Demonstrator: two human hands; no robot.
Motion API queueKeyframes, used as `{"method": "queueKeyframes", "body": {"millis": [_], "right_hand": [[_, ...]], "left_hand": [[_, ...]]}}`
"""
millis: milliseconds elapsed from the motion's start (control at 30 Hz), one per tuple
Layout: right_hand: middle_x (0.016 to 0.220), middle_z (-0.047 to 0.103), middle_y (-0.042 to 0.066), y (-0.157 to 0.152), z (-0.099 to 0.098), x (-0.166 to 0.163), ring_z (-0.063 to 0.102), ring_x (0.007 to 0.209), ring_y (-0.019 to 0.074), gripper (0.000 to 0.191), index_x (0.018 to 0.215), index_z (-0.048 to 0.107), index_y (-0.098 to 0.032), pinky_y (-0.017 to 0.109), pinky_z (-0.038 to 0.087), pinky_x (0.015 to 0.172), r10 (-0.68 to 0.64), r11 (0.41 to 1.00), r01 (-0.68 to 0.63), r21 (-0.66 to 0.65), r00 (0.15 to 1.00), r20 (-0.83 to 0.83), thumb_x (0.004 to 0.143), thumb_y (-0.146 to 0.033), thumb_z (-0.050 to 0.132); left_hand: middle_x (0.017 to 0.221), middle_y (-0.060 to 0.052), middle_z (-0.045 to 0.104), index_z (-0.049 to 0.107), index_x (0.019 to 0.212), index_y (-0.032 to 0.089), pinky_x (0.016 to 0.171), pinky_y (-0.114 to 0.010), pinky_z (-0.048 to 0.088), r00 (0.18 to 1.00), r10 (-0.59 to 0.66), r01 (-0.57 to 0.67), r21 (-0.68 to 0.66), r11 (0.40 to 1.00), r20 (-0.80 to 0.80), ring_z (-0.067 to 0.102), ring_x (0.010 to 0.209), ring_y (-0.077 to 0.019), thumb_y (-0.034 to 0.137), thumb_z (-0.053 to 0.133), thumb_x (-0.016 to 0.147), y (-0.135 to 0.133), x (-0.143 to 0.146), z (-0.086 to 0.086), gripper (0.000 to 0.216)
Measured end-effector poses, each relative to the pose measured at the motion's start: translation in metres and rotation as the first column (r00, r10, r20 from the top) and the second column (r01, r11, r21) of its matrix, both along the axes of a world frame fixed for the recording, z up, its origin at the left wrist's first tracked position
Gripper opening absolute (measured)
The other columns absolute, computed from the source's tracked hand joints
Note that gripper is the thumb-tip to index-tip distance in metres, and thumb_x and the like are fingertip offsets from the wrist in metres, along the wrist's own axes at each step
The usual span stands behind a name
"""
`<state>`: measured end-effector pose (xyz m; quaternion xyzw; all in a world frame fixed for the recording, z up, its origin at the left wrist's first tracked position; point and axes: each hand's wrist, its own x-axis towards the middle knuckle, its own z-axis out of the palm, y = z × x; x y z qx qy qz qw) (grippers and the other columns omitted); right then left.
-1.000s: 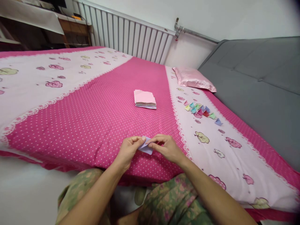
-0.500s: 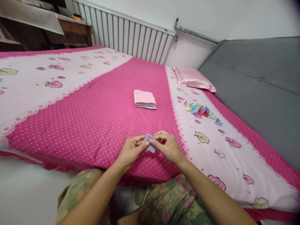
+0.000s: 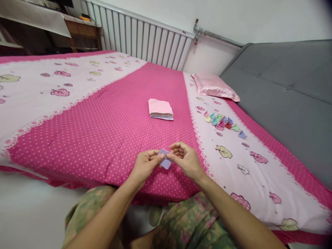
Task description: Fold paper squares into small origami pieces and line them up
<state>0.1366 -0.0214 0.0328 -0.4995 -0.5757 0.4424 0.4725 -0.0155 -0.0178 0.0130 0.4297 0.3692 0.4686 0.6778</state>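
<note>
Head view: a small folded purple paper [image 3: 165, 165] is held between both hands, just above the near edge of the bed cover [image 3: 111, 128]. Its left side is pinched by the left hand [image 3: 145, 165], thumb on top, fingers tucked behind; its right side is met by the right hand [image 3: 187, 162], thumb laid on the paper near the other thumb, fingers curled – whether they are pressed to the back cannot be told. Hands are set close together, only the paper between them. The paper is tilted, one corner pointed up. Beyond the hands, a stack of paper sheets [image 3: 160, 108], pink on top, is set on the dotted pink band. To the right, on the white printed band, small folded paper pieces [image 3: 228, 125] are clustered – yellow, teal, green, red, pink and blue seen – with one blue piece placed at the near end. Past them a pink pillow [image 3: 216, 87] is laid beside the grey headboard [image 3: 285, 74]. At the back, a white radiator [image 3: 145, 36] is mounted along the wall. Both forearms are extended over patterned green clothing [image 3: 194, 224].
</note>
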Motion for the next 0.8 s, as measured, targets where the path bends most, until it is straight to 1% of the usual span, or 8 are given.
{"method": "queueKeyframes", "body": {"millis": [67,167,267,367,533,700,800], "right_hand": [[0.067,0.058,0.000,-0.0008,0.0000,-0.0007,0.055,0.060,0.0111,0.025,0.086,0.059,-0.015,0.023,0.045,0.056,0.031,1.000,-0.031,-0.007,0.999,0.028,0.066,-0.028,0.069],[0.071,0.064,0.003,-0.0017,0.0011,-0.0015,0.058,0.064,0.0132,0.020,0.082,0.064,-0.015,0.026,0.047,0.060,0.072,0.997,-0.072,0.011,0.996,0.055,0.070,-0.030,0.066],[0.076,0.067,0.005,-0.0020,0.0020,-0.0016,0.061,0.068,0.0151,0.017,0.079,0.066,-0.016,0.027,0.048,0.064,0.072,0.997,-0.074,0.031,0.995,0.067,0.070,-0.030,0.065],[0.073,0.067,0.005,-0.0013,0.0013,-0.0012,0.060,0.066,0.0149,0.016,0.075,0.067,-0.015,0.027,0.048,0.063,0.068,0.998,-0.068,0.005,0.997,0.045,0.069,-0.029,0.066],[0.067,0.065,0.003,0.0009,-0.0005,-0.0010,0.058,0.060,0.0131,0.016,0.072,0.066,-0.015,0.025,0.046,0.059,0.070,0.995,-0.073,-0.063,0.997,-0.042,0.067,-0.030,0.067],[0.066,0.065,0.003,0.0016,-0.0001,-0.0005,0.057,0.058,0.0122,0.017,0.072,0.066,-0.014,0.024,0.045,0.056,0.044,0.995,-0.049,-0.091,0.998,-0.053,0.066,-0.030,0.068],[0.066,0.065,0.003,0.0013,0.0003,-0.0004,0.058,0.058,0.0123,0.019,0.072,0.066,-0.014,0.025,0.046,0.057,0.058,0.993,-0.063,-0.104,0.997,-0.050,0.065,-0.032,0.068]], "left_hand": [[0.067,-0.004,0.069,0.069,0.073,0.013,0.058,-0.020,0.044,1.000,0.024,-0.024,0.004,1.000,-0.012,0.059,0.057,-0.0097,0.030,0.070,0.066,-0.0003,-0.0003,-0.0003,0.019],[0.064,-0.003,0.068,0.069,0.070,0.013,0.057,-0.020,0.044,0.999,0.027,-0.027,0.022,0.999,-0.031,0.058,0.056,-0.0097,0.030,0.069,0.066,-0.0008,-0.0011,-0.0001,0.018],[0.061,-0.003,0.067,0.068,0.068,0.013,0.054,-0.020,0.043,0.998,0.019,-0.017,0.045,0.999,-0.060,0.057,0.053,-0.0093,0.031,0.069,0.065,-0.0008,-0.0017,-0.0007,0.018],[0.059,-0.002,0.066,0.068,0.068,0.013,0.053,-0.019,0.042,0.997,0.005,0.000,0.058,0.998,-0.083,0.056,0.052,-0.0090,0.032,0.068,0.065,-0.0004,-0.0015,-0.0020,0.019],[0.058,-0.001,0.065,0.067,0.067,0.013,0.054,-0.019,0.041,0.997,-0.015,0.017,0.027,0.999,-0.075,0.055,0.052,-0.0085,0.034,0.069,0.064,0.0005,-0.0002,-0.0032,0.021],[0.066,-0.002,0.068,0.066,0.075,0.014,0.059,-0.021,0.043,0.996,-0.073,0.071,-0.031,0.997,-0.052,0.059,0.057,-0.0092,0.028,0.073,0.060,0.0006,0.0002,-0.0038,0.022],[0.066,-0.002,0.068,0.065,0.074,0.013,0.059,-0.021,0.043,0.997,-0.056,0.053,-0.051,0.997,-0.056,0.059,0.056,-0.0095,0.026,0.075,0.056,0.0004,0.0000,-0.0039,0.024]]}}
